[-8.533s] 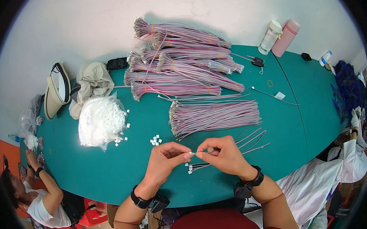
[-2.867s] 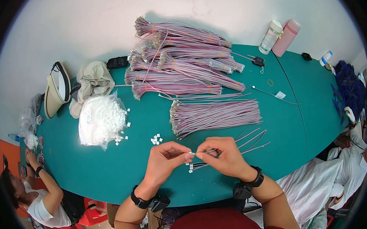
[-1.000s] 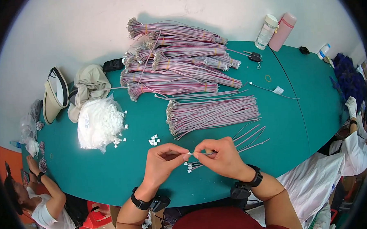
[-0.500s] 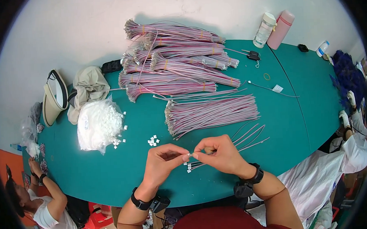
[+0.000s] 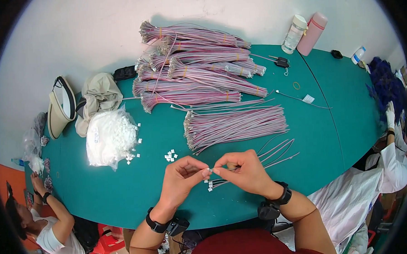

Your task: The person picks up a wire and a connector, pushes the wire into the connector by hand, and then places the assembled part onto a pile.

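My left hand [image 5: 181, 179] pinches a small white connector [image 5: 209, 170] between thumb and forefinger. Against it, my right hand [image 5: 245, 173] pinches the end of a thin cable, mostly covered by the fingers. Below and between the hands lie several cables with white connectors [image 5: 209, 184] on their ends; their far ends [image 5: 284, 147] reach out past my right hand. A few loose white connectors [image 5: 170, 155] lie beyond my left hand. Farther off is a flat spread of grey and pink cables [image 5: 240, 127] with bare metal ends at the left.
Banded cable bundles [image 5: 201, 72] are stacked by the wall. A clear bag of white connectors [image 5: 111, 140] sits left, near a visor [image 5: 59, 110] and cloth hat [image 5: 99, 90]. Two bottles [image 5: 312, 33], keys [image 5: 281, 61] and a labelled cable [image 5: 308, 98] lie right. Co-workers sit at both sides.
My hands stay almost still, fingertips together at the connector. At the right, the co-worker's gloved hands have shifted, and only one shows clearly now.
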The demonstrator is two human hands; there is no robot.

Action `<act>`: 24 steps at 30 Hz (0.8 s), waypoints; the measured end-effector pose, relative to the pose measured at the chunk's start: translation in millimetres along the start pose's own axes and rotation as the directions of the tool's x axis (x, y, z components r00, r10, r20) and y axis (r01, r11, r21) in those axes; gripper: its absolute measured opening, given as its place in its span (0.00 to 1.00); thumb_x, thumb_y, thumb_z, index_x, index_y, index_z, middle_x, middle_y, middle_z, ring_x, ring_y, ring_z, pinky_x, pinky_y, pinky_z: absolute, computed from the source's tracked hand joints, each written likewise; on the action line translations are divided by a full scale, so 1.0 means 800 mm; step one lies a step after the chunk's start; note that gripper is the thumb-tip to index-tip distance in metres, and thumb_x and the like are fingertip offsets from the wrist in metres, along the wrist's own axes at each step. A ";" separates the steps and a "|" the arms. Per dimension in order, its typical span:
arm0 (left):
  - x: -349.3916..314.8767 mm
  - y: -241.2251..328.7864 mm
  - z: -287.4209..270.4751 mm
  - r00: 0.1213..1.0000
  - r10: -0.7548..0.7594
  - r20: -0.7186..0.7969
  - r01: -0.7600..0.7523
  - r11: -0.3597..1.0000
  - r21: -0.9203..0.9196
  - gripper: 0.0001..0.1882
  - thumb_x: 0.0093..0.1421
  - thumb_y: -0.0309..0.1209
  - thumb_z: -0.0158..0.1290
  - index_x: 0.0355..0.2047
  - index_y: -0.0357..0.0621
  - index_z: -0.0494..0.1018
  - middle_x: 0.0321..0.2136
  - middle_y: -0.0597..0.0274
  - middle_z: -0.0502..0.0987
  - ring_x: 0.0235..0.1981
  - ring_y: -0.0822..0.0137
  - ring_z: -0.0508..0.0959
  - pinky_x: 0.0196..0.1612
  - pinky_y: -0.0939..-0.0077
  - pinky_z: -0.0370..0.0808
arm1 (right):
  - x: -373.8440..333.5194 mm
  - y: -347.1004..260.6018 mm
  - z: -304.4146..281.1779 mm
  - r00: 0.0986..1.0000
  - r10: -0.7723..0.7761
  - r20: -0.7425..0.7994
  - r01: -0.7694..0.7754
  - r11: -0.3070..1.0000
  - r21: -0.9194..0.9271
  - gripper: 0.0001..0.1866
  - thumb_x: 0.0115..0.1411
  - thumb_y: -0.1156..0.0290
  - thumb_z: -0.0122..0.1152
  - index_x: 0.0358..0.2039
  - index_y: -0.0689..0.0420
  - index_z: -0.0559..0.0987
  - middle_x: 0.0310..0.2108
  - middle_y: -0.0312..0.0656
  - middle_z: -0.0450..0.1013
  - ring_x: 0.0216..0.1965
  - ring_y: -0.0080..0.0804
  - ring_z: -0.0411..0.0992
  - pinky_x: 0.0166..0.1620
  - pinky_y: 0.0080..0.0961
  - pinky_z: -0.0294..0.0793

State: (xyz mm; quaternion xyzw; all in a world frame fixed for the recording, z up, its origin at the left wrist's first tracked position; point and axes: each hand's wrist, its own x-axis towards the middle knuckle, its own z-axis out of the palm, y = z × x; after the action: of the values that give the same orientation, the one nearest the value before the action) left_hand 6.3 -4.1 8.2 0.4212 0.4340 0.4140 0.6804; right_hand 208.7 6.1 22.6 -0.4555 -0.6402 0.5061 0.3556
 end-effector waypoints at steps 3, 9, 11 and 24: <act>-0.001 0.000 0.001 1.000 0.011 -0.011 -0.011 1.000 0.010 0.05 0.57 0.20 0.58 0.34 0.35 0.75 0.31 0.58 0.80 0.34 0.71 0.80 0.42 0.79 0.78 | -0.001 -0.002 0.001 0.999 -0.022 -0.023 0.021 0.999 -0.048 0.03 0.53 0.73 0.66 0.28 0.58 0.81 0.10 0.26 0.52 0.15 0.13 0.48 0.19 0.20 0.45; 0.000 0.000 0.004 0.998 0.041 -0.039 -0.041 0.999 0.014 0.05 0.54 0.20 0.60 0.32 0.34 0.76 0.30 0.57 0.80 0.32 0.70 0.80 0.39 0.77 0.78 | -0.002 0.000 0.003 0.998 -0.045 -0.042 0.044 0.998 -0.036 0.03 0.53 0.73 0.66 0.27 0.58 0.81 0.10 0.27 0.51 0.15 0.13 0.48 0.19 0.20 0.46; 0.000 0.000 0.005 0.997 0.046 -0.055 -0.045 0.999 0.027 0.05 0.53 0.20 0.61 0.31 0.34 0.77 0.29 0.57 0.80 0.31 0.69 0.80 0.38 0.77 0.78 | -0.002 0.002 0.003 0.998 -0.039 -0.044 0.038 0.999 -0.031 0.03 0.53 0.73 0.66 0.26 0.58 0.81 0.10 0.27 0.52 0.15 0.13 0.48 0.19 0.20 0.46; 0.002 0.000 0.001 0.998 -0.017 -0.054 0.015 0.999 -0.042 0.06 0.52 0.20 0.62 0.31 0.34 0.78 0.27 0.56 0.80 0.28 0.69 0.80 0.35 0.78 0.77 | 0.004 0.012 0.000 0.994 0.077 0.079 -0.086 0.988 0.126 0.05 0.55 0.73 0.64 0.28 0.61 0.79 0.11 0.28 0.52 0.16 0.13 0.48 0.19 0.21 0.47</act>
State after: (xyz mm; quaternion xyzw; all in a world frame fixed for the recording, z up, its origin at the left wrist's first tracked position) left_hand 7.2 -3.0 7.7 0.3919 0.4471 0.4288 0.6802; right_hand 210.1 9.5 13.7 -0.4383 -0.5998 0.5769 0.3394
